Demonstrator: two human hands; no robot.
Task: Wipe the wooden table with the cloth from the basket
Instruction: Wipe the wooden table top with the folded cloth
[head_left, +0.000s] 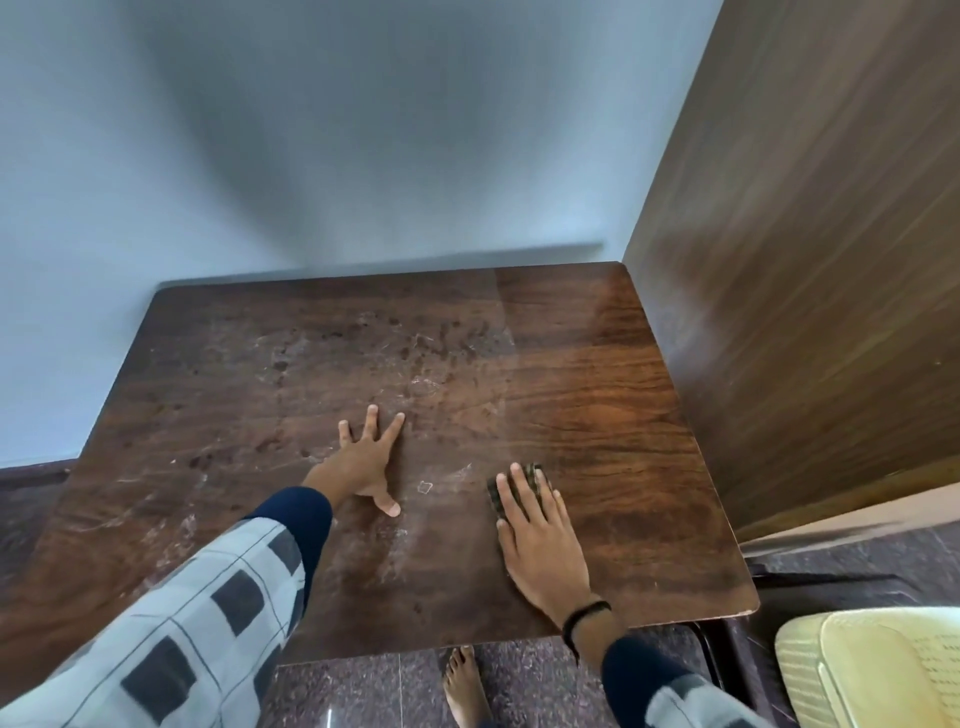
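Both hands lay flat and apart on the wooden table (597, 389). I noted the left hand (366, 460) splayed, holding nothing, within the smudged zone (363, 353). The right hand (540, 540) pressed the cloth (535, 474) with straight fingers; I judged the unwiped surface lay left of and beyond it.

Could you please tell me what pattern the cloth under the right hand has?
The cloth shows a dark checked pattern, clearest in the head view.
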